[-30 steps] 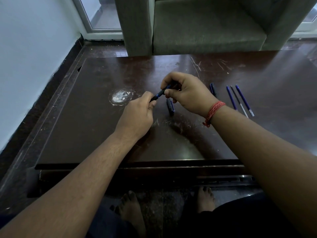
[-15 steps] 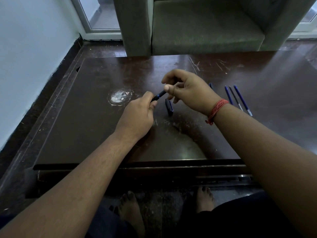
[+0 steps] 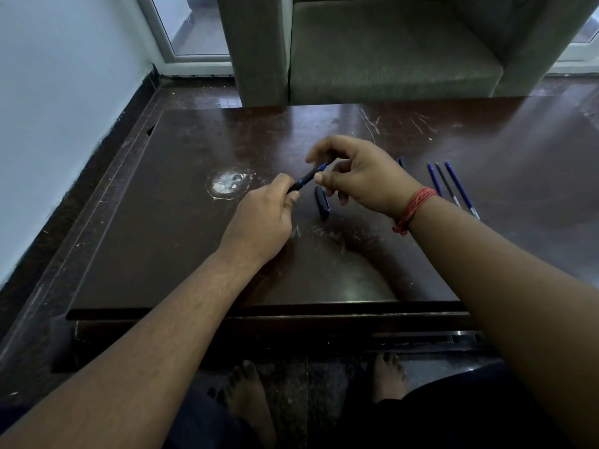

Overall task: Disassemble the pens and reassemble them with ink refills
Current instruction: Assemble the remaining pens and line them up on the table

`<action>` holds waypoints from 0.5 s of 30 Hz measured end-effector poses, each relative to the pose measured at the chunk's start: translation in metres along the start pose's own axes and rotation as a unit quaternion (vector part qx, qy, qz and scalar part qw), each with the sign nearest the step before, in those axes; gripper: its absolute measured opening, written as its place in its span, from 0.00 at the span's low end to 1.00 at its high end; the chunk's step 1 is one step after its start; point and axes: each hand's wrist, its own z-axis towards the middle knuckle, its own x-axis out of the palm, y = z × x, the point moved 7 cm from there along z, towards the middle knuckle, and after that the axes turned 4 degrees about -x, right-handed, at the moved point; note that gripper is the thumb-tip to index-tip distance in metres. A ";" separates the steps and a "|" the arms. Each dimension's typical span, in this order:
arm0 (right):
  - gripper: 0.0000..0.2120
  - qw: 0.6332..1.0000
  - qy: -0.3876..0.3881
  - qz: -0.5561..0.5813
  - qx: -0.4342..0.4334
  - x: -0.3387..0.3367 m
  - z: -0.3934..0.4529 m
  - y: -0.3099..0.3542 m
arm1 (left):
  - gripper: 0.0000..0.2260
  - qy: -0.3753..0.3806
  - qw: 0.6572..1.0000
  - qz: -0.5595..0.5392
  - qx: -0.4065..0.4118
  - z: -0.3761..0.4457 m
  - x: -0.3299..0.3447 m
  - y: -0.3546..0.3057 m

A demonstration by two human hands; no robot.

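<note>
My left hand (image 3: 262, 218) grips the lower end of a dark pen body (image 3: 306, 179) with a blue band, which points up and right. Its blue tip lies between the thumb and index finger of my right hand (image 3: 363, 176); those fingers are apart and do not clearly pinch it. A dark pen cap (image 3: 322, 202) lies on the table just below the hands. Another dark blue piece (image 3: 401, 162) peeks out behind my right hand. Three thin blue and dark refills or pens (image 3: 449, 186) lie side by side at the right.
The work surface is a dark brown, scratched low table (image 3: 162, 222) with a white stain (image 3: 228, 184) left of the hands. A green armchair (image 3: 389, 59) stands behind it, a white wall at the left. My bare feet (image 3: 246, 393) are under the table's front edge.
My right hand has let go of the pen and opened its fingers around the tip. The pen's blue tip is now exposed. My left hand keeps the pen in nearly the same place.
</note>
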 end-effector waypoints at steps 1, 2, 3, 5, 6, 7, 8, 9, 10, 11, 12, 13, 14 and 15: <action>0.05 1.000 0.001 -0.011 0.003 0.002 -0.001 0.000 | 0.06 0.001 1.000 0.002 0.001 0.000 0.000 0.000; 0.02 0.999 -0.001 -0.036 0.009 0.003 -0.001 0.001 | 0.06 0.003 1.000 0.004 0.002 0.000 0.001 0.000; 0.04 0.997 -0.007 -0.072 0.014 0.004 -0.001 0.001 | 0.06 0.005 1.000 0.006 0.003 -0.001 0.002 -0.001; 0.13 0.990 -0.010 -0.138 0.022 0.005 0.000 0.001 | 0.06 0.006 1.000 0.009 0.006 -0.001 0.002 -0.002; 0.15 0.989 -0.012 -0.148 0.024 0.005 0.000 0.001 | 0.06 0.006 1.000 0.010 0.006 -0.001 0.002 -0.002; 0.15 0.990 -0.017 -0.139 0.022 0.003 0.000 0.001 | 0.06 0.006 1.000 0.010 0.004 -0.001 0.001 -0.001; 0.12 0.994 -0.019 -0.109 0.015 0.002 0.000 0.001 | 0.06 0.005 1.000 0.008 0.002 0.000 0.001 -0.001; 0.10 0.998 -0.016 -0.068 0.007 0.001 -0.001 0.001 | 0.06 0.005 1.000 0.005 0.000 0.000 0.001 0.000; 0.09 0.999 -0.009 -0.031 0.000 0.001 -0.001 0.002 | 0.06 0.006 1.000 0.002 -0.002 0.000 0.001 0.000; 0.08 1.000 -0.002 -0.013 -0.003 0.001 -0.002 0.002 | 0.06 0.007 1.000 -0.001 -0.002 0.000 0.001 0.000; 0.07 1.000 0.000 -0.014 -0.003 0.002 -0.002 0.002 | 0.06 0.007 1.000 -0.003 -0.002 0.000 0.001 0.000; 0.05 1.000 0.000 -0.030 0.003 0.003 -0.002 0.003 | 0.06 0.006 1.000 -0.001 0.000 0.000 0.002 0.000; 0.03 0.998 -0.002 -0.056 0.010 0.004 -0.002 0.003 | 0.06 0.007 1.000 0.002 0.001 -0.001 0.002 0.000; 0.06 0.996 -0.007 -0.091 0.016 0.004 -0.001 0.003 | 0.06 0.008 1.000 0.006 0.002 -0.001 0.003 0.000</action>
